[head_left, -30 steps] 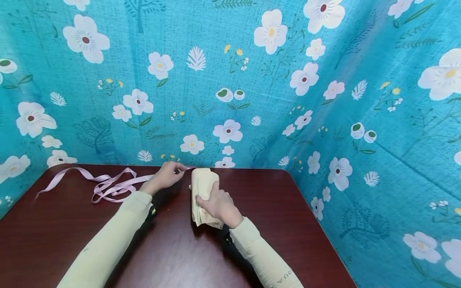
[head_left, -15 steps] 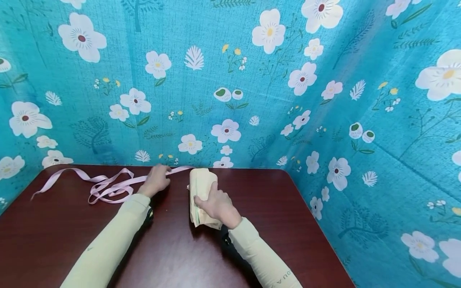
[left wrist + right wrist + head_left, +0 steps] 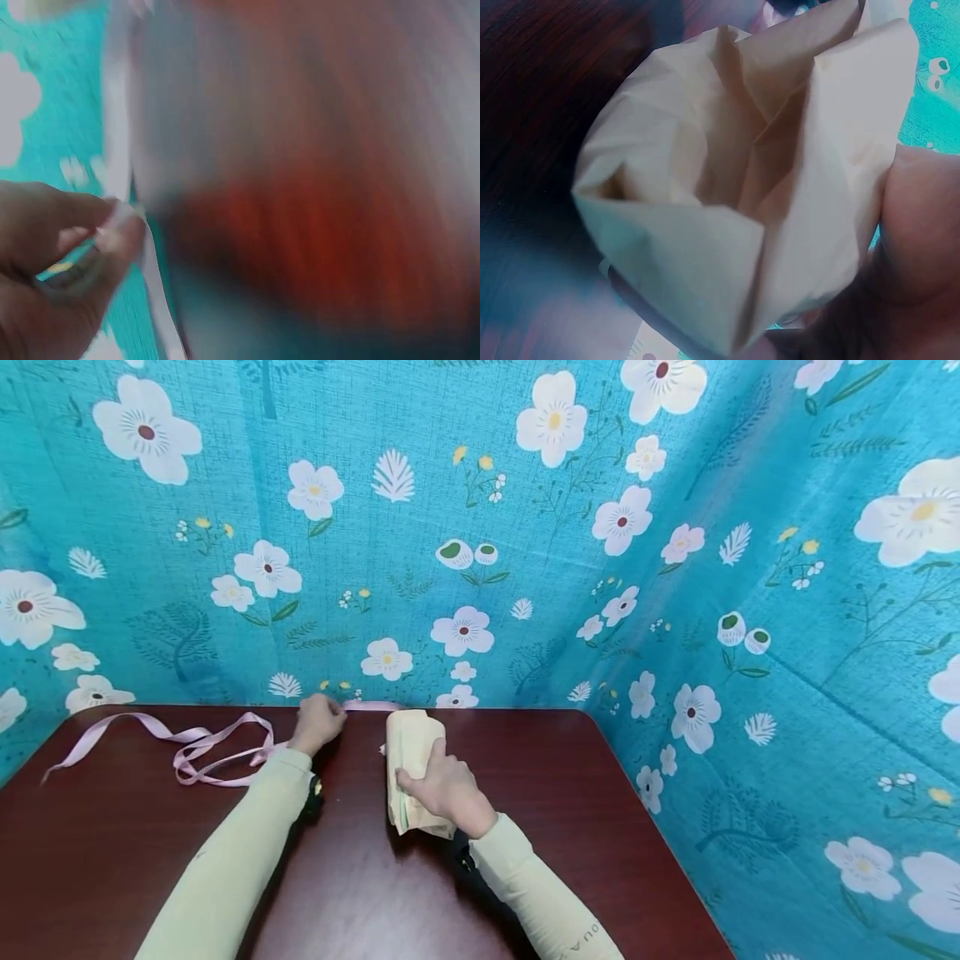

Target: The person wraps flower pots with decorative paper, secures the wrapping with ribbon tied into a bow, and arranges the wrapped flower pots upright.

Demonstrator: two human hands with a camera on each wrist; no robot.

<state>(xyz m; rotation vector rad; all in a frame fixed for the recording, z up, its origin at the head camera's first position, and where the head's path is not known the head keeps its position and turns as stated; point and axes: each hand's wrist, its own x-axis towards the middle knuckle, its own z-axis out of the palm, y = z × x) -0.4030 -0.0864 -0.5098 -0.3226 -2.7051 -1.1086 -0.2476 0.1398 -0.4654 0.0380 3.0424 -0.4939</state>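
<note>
Compared with a second ago, your left hand [image 3: 318, 723] is pinching the pink ribbon [image 3: 372, 705] farther to the left of the paper packet [image 3: 410, 747], which your right hand [image 3: 447, 789] is gripping, its creased, tucked-in folds hiding its inside.

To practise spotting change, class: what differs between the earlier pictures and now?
The left hand has moved left, away from the paper bundle, and pinches the pink ribbon; more ribbon shows between them. The right hand still grips the bundle on the table.
</note>
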